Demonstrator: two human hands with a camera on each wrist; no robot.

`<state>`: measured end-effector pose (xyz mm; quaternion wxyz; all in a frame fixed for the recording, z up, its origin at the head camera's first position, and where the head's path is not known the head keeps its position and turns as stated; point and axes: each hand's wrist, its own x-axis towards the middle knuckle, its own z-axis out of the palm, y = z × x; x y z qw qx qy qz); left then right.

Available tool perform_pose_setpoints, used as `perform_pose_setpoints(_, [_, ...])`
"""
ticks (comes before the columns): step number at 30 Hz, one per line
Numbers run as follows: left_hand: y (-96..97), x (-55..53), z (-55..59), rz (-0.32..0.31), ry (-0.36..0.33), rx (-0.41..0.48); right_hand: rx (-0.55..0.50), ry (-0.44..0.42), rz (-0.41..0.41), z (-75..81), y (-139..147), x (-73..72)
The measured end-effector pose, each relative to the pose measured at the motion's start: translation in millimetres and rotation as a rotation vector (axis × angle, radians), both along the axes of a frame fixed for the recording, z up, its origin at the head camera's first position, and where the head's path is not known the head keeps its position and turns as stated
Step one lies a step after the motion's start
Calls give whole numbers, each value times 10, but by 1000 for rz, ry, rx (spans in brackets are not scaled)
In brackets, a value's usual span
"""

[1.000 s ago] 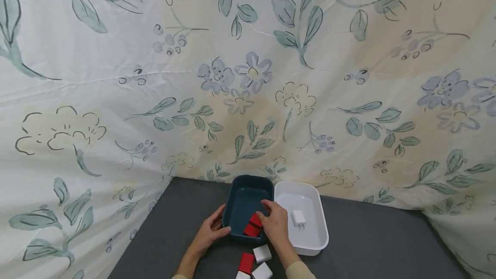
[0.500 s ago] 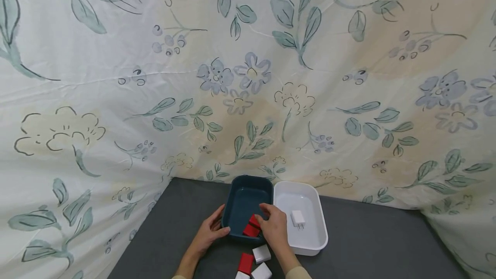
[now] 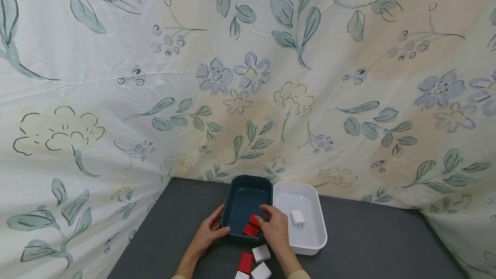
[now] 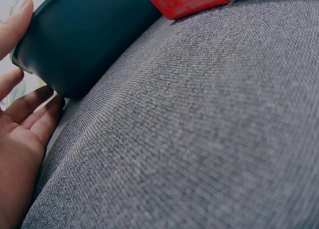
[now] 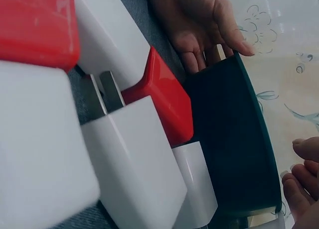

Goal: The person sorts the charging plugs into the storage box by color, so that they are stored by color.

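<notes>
Where the head looks: left hand [image 3: 208, 232] grips the tub [image 3: 241, 201] by its left side; inside, two red plugs [image 3: 250, 230] slant away to the right, just left of the nearer right hand [image 3: 275, 226].
Left wrist: fingertips on the tub's outside; third red plug [image 4: 187, 3] on the cloth [image 4: 199, 114].
Right wrist: right thumb and fingers apart, nothing seen between; white plugs [image 5: 137, 164] outside the tub.

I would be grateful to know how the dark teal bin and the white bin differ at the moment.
The dark teal bin holds red blocks; the white bin holds a white plug adapter. The left hand grips the dark teal bin, not the white bin. Both are open-topped with rounded corners, side by side on the dark table.
</notes>
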<state>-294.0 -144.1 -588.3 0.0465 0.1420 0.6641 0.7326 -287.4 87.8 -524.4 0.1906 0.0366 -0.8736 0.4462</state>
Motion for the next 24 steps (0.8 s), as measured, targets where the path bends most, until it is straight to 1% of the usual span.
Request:
perform_pose_setpoints(5, [0, -2, 4, 8, 3, -2, -55, -35, 24, -12, -16, 28])
perform_pose_setpoints(10, [3, -2, 4, 5, 8, 6, -90, -36, 54, -14, -18, 84])
perform_pose_setpoints(15, [4, -4, 2, -3, 9, 12, -135, -54, 43, 3, 8, 170])
perform_pose_setpoints(21, [2, -7, 2, 4, 3, 12, -140, -56, 30, 27, 48, 241])
perform_pose_setpoints(24, [-1, -1, 11, -2, 1, 11, -130, -54, 34, 46, 59, 275])
